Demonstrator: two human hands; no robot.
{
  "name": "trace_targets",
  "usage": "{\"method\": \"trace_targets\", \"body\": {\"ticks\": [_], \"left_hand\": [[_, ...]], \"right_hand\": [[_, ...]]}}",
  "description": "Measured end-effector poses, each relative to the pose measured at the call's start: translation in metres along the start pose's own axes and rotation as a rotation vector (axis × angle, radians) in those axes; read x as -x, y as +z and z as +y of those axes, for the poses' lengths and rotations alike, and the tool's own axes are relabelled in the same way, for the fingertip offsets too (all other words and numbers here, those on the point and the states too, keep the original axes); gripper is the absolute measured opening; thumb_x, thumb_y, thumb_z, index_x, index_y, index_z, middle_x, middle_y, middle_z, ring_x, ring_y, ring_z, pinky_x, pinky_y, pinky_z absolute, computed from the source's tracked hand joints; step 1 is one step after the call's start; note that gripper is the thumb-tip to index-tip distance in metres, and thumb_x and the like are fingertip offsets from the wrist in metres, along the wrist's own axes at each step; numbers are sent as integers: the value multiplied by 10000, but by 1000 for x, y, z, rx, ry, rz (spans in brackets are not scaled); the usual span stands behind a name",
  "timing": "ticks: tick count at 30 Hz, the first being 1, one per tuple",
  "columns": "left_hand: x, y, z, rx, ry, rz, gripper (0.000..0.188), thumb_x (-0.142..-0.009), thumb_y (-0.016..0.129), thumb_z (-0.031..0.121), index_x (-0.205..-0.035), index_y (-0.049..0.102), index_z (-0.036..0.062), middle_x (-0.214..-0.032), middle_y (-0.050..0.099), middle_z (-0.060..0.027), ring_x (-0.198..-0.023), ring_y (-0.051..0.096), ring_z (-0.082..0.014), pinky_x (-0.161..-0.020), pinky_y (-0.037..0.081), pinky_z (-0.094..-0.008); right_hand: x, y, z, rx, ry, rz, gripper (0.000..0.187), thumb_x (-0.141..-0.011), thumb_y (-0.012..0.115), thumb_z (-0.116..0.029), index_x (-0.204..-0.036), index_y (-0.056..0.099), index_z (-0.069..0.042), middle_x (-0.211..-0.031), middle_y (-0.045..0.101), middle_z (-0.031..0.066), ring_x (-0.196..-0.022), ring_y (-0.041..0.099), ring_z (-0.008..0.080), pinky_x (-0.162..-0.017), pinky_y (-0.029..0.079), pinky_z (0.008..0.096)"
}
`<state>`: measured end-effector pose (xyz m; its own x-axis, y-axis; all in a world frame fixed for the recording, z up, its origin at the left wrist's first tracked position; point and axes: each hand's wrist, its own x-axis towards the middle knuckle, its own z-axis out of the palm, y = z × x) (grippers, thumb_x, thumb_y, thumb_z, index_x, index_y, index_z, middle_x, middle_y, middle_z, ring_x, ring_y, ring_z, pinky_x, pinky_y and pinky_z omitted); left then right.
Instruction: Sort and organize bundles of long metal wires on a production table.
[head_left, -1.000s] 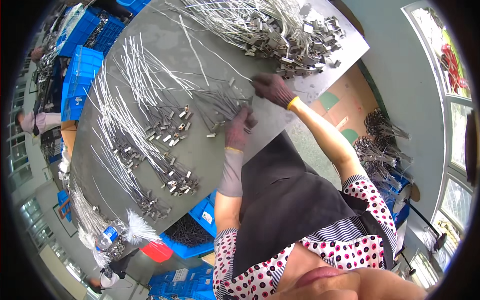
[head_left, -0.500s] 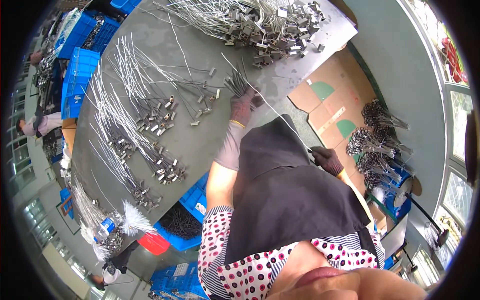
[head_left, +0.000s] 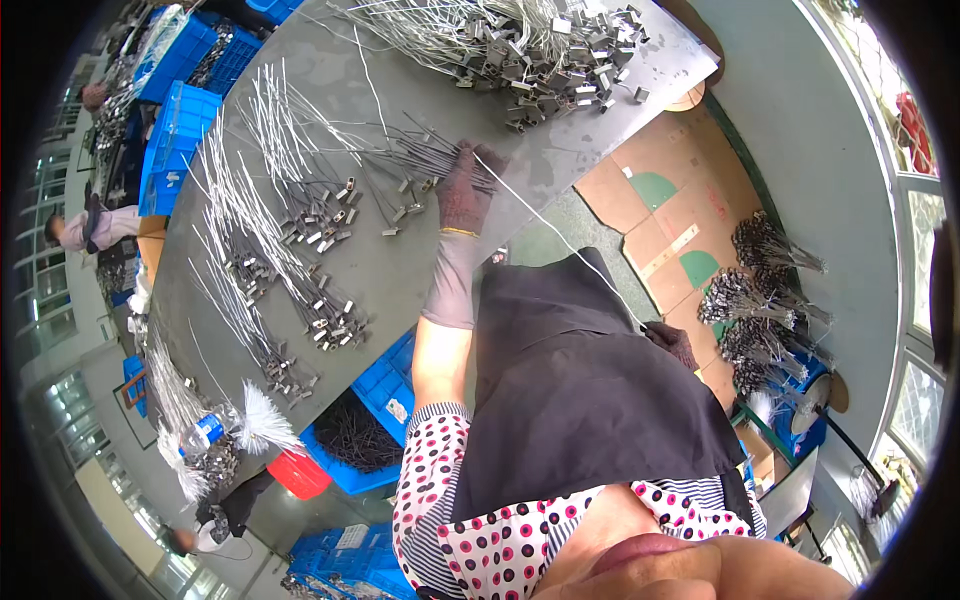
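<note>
My left hand [head_left: 465, 198], in a dark brown-red glove, is closed around a bundle of thin dark wires [head_left: 425, 155] over the grey table. A long white wire [head_left: 545, 217] runs from beside that hand, across the front of my black apron, to my right hand [head_left: 672, 343]. That hand, gloved too, is closed on the wire's lower end at my right side. Left of the bundle lie several groups of wires [head_left: 245, 200], pale at one end, with small metal blocks at the dark end. Another large heap of such wires and metal blocks [head_left: 560, 60] covers the table's far side.
The grey table [head_left: 400, 270] has an edge close to my body. Blue crates [head_left: 175, 150] stand at the left, and a blue bin of dark wires [head_left: 355, 440] sits below the table. Cardboard [head_left: 660, 210] and wire bundles [head_left: 750, 300] lie to the right. Other people are farther left.
My left hand has moved left with the dark bundle, which now tilts toward the left over the laid-out wires. My right hand has shifted slightly down and right, still with the white wire.
</note>
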<state>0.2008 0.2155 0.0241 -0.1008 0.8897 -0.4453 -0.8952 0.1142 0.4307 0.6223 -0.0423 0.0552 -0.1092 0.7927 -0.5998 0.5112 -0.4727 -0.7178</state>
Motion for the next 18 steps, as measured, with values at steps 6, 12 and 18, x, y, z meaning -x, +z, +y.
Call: {"method": "trace_targets", "body": {"ticks": [6, 12, 18], "left_hand": [[16, 0, 8, -12, 85, 71, 204, -952, 667, 274, -1021, 646, 83, -897, 671, -48, -831, 667, -227, -887, 565, -505], [33, -15, 9, 1, 84, 103, 172, -950, 665, 263, -1038, 650, 116, -897, 662, -45, -817, 663, -235, -865, 566, -505], [52, -35, -10, -116, -61, -15, 196, -949, 660, 229, -1099, 639, 107, -957, 669, -73, -860, 672, -269, -850, 572, -516]], "right_hand": [[4, -9, 15, 125, -171, 55, 241, -955, 610, -176, -1127, 690, -28, -821, 685, 81, -658, 617, 148, -631, 509, 314], [-1, -15, -10, 19, -2, 19, 232, -958, 613, -150, -1131, 689, -16, -724, 632, 47, -633, 563, 106, -599, 486, 290], [-77, 23, -43, 86, -183, -78, 286, -952, 605, -240, -1132, 688, -35, -899, 710, 147, -741, 661, 232, -710, 524, 360]]}}
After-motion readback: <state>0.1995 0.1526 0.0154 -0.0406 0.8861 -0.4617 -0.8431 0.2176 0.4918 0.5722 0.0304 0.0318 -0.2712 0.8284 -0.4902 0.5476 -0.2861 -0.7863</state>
